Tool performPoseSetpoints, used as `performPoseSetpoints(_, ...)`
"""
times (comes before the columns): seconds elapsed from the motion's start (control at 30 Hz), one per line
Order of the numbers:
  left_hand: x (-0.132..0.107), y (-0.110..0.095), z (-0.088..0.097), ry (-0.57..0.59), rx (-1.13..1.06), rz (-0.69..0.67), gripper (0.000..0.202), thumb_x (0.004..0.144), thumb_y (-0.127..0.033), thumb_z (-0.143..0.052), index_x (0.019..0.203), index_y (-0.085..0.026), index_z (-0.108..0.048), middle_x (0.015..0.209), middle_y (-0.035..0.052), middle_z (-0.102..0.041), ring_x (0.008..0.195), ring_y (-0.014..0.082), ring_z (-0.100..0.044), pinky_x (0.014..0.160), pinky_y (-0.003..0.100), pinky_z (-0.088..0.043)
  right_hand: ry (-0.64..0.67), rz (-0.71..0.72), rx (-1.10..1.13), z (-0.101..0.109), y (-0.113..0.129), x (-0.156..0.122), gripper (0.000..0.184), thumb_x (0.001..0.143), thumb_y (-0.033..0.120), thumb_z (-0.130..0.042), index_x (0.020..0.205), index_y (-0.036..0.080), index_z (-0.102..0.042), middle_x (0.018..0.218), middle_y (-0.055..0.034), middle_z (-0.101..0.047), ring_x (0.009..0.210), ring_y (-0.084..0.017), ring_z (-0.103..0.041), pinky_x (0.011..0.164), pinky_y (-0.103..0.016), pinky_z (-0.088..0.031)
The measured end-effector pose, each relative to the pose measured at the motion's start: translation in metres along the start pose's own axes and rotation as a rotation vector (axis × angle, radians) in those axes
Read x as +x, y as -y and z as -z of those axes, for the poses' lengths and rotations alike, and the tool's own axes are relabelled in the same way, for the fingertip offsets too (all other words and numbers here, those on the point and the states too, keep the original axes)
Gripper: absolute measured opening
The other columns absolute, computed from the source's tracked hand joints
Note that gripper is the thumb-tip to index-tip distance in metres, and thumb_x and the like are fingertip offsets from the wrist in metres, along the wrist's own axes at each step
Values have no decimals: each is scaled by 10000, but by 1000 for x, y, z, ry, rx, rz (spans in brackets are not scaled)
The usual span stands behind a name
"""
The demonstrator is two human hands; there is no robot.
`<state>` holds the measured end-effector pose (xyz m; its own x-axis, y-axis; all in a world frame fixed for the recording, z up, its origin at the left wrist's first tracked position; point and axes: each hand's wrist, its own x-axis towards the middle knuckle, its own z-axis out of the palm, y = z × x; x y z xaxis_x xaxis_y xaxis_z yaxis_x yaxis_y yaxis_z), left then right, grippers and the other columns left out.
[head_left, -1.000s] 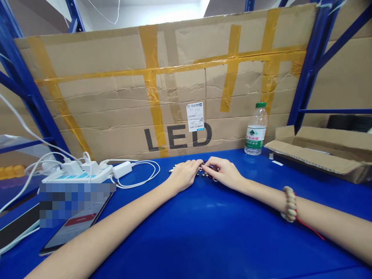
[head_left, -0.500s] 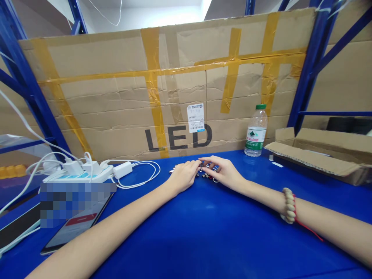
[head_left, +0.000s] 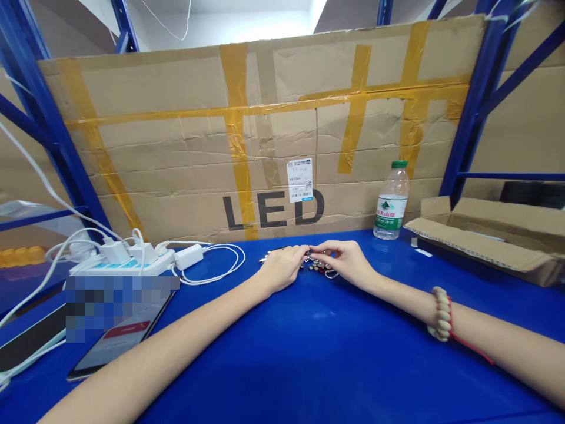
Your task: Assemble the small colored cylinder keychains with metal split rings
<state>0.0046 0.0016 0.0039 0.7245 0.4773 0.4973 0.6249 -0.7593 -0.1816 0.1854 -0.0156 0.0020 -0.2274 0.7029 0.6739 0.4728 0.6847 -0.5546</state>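
Observation:
A small heap of tiny metal parts [head_left: 318, 266], some silver and some dark red, lies on the blue table [head_left: 309, 353] near the cardboard wall. My left hand [head_left: 282, 266] rests at the left of the heap with its fingers curled and pinched at a small piece. My right hand [head_left: 346, 259] sits at the right of the heap, fingertips meeting those of the left hand over the parts. What the fingertips hold is too small to name. A beaded bracelet [head_left: 441, 313] with a red cord circles my right wrist.
A taped cardboard sheet marked LED [head_left: 273, 147] stands behind the table. A water bottle [head_left: 391, 201] stands at the back right, an open cardboard box [head_left: 489, 235] farther right. A power strip with chargers and white cables [head_left: 132, 259] and a phone [head_left: 119, 344] lie at the left.
Both hands stay together at the heap, with only small finger movements. The view has shifted slightly.

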Motion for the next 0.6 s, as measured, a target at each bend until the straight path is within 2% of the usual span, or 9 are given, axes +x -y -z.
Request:
performPoseSetpoints(0.2,0,0,0,-7,-33,1,272,916,-224,-263,1119,-163,-432,1012,68,-615,939,168,-584,766,292,-472,11,30,25,-1,-4,1,291,721,445,-592,749,171,-685,754,-57,-689,690,-189,-630,627,-301,-507)
performPoseSetpoints(0.47,1,1,1,7,-106,-48,244,915,-214,-284,1091,-166,-445,1013,63,-606,942,157,-569,805,292,-453,54,71,-71,4,-6,1,230,738,399,-593,714,191,-687,744,-46,-693,681,-181,-629,636,-297,-482)
performPoseSetpoints(0.6,0,2,1,37,-106,-27,199,915,-250,-295,976,-156,-459,940,71,-611,881,168,-579,754,294,-459,89,148,-43,7,-12,3,246,766,403,-560,690,201,-677,742,-44,-680,695,-168,-624,650,-291,-483)
